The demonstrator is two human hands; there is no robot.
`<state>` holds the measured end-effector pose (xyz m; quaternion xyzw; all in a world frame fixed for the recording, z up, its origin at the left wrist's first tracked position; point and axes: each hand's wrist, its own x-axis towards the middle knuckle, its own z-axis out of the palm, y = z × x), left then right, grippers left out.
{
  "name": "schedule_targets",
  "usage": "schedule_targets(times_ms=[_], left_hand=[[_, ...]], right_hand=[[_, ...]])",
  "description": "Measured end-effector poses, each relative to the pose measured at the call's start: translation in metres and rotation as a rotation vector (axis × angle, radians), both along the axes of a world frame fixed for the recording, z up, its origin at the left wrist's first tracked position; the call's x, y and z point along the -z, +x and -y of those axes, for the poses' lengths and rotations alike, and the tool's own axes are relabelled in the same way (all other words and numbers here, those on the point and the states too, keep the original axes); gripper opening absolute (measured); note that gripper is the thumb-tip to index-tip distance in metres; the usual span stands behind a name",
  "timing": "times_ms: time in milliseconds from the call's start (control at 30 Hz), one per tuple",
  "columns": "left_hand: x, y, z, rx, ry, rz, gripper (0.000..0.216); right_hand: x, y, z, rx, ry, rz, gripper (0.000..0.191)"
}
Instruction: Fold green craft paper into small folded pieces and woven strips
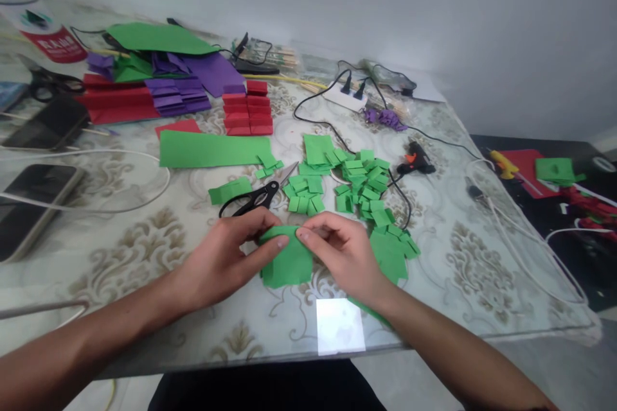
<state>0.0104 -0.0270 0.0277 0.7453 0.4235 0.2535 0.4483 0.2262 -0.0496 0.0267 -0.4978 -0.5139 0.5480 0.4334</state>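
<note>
Between my two hands is a piece of green paper (288, 264), pinched along its far edge, which looks folded over. My left hand (236, 260) grips the left part of that edge, thumb on top. My right hand (340, 250) pinches the right part close beside it. Black-handled scissors (260, 195) lie just beyond my left hand, blades pointing away. Small folded green paper pieces (364, 176) are heaped past my right hand, and a larger green sheet (391, 253) is partly hidden behind it.
A long green strip (214, 149) lies at left, with folded red pieces (248, 112) and purple paper (212, 74) behind. Two phones (38, 202) sit far left. A glue gun (415, 160) and a white power strip (346, 97) with black cables stand to the right.
</note>
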Motion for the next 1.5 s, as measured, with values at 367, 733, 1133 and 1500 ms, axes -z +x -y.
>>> schedule_targets(times_ms=[367,733,1133,1500], left_hand=[[0.002,0.003,-0.002,-0.101,0.03,0.009,0.022],[0.004,0.005,0.004,-0.092,0.063,0.053,0.018],[-0.004,0.002,0.0,-0.062,0.193,0.003,0.017],[-0.006,-0.005,-0.01,-0.142,0.194,-0.046,0.02]], right_hand=[[0.007,-0.001,-0.001,-0.03,0.014,-0.032,0.017],[0.01,-0.002,0.004,0.016,0.218,0.143,0.01],[0.01,-0.002,0.007,0.003,0.201,0.136,0.012],[0.006,0.002,0.0,0.064,0.144,0.101,0.011]])
